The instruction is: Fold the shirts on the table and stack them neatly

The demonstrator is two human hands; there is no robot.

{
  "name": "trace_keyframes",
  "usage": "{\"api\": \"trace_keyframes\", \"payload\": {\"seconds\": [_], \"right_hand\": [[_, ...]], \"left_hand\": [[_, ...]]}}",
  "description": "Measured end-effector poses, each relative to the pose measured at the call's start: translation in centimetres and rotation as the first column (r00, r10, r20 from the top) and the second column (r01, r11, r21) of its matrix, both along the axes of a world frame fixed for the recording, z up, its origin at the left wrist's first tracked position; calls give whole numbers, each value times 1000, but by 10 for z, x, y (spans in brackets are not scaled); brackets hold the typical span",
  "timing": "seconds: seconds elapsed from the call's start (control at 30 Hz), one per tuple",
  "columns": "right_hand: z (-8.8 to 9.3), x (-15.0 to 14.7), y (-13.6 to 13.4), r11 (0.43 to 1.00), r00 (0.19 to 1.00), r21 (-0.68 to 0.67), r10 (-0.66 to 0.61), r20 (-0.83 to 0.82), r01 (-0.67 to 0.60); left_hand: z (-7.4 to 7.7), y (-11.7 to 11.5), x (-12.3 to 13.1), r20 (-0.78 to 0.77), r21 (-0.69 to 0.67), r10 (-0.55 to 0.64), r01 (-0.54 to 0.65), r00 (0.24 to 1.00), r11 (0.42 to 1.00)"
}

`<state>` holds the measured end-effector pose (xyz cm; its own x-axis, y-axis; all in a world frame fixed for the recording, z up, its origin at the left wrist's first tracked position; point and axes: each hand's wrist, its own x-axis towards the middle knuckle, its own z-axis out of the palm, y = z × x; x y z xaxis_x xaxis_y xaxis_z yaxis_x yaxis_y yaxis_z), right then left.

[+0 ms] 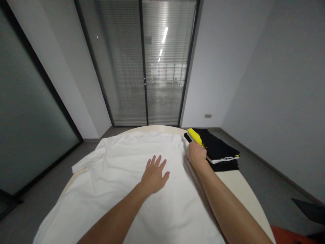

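A white T-shirt (pixel 122 176) lies spread over the round table, its left sleeve reaching out to the table's edge. My left hand (pixel 154 175) rests flat near the middle of the shirt, fingers spread. At the shirt's upper right edge, my right hand (pixel 197 154) is closed on the white fabric; its fingertips are hidden from me. Just beyond that hand sits a stack of folded black clothes (pixel 218 144), with a yellow piece (pixel 195 135) on top and a white layer showing within the stack. The shirt's right sleeve is mostly hidden by my right hand.
The pale tabletop (pixel 237 193) shows at the right, below the stack. Behind the table stand a glass door with blinds (pixel 165 98) and a white wall (pixel 218 67). Something orange-red (pixel 289 235) and a dark object (pixel 309 210) are at the lower right.
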<state>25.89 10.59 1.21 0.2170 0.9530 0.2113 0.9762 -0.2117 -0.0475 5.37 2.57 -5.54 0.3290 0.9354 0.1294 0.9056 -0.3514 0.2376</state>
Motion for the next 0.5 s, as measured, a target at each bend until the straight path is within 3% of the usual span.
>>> {"api": "trace_keyframes", "payload": {"seconds": [0.27, 0.4, 0.5], "right_hand": [[27, -4, -6, 986, 1000, 167, 18, 15, -20], [27, 12, 5, 974, 974, 222, 101, -203, -55], [16, 23, 20, 948, 877, 301, 233, -420, -107]], "left_hand": [[-2, 1, -1, -4, 0, -1, 1, 1000, 1000], [-1, 0, -1, 0, 8, -1, 1, 1000, 1000], [0, 0, -1, 5, 4, 1, -1, 1000, 1000]]}}
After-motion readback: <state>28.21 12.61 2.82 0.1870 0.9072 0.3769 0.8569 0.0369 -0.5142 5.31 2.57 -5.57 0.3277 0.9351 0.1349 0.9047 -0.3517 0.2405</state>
